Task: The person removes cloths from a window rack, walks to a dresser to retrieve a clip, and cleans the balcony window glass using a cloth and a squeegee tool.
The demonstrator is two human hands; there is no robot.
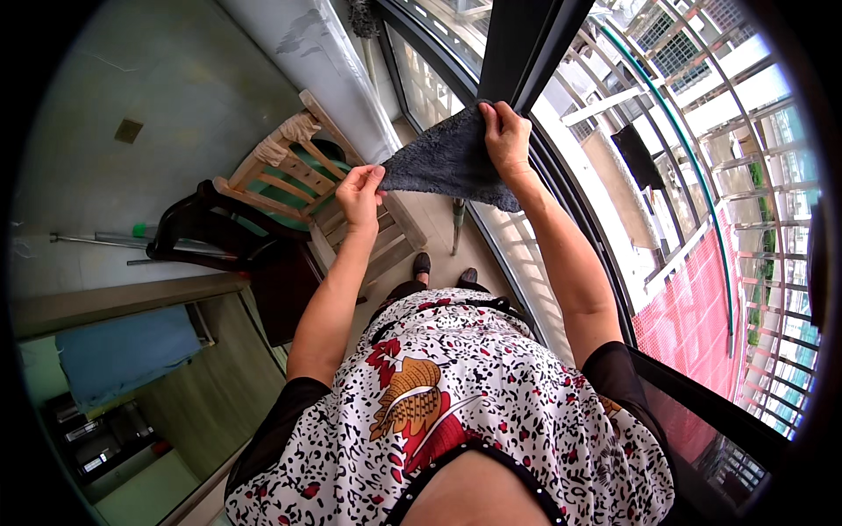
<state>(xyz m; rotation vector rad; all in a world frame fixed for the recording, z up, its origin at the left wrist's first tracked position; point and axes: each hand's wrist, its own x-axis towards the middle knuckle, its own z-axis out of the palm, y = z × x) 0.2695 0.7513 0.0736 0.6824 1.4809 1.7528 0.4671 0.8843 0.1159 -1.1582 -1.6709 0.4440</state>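
Observation:
A dark grey fluffy cloth [441, 158] is stretched between my two hands at about chest height. My left hand [359, 194] pinches one corner of it between thumb and fingers. At the opposite upper edge, my right hand [508, 137] grips the cloth close to the black window frame [520, 52]. The fabric hangs in a rough triangle, its lower right corner drooping beside my right forearm. Whether the right hand touches the frame behind it cannot be told.
On the left stand a pale wooden chair [395, 230] with cloth tied on its back and a dark wooden chair [191, 223]. A metal pole [458, 223] rises from the floor ahead of my feet. Window bars [697, 131] and red netting [684, 315] lie outside on the right.

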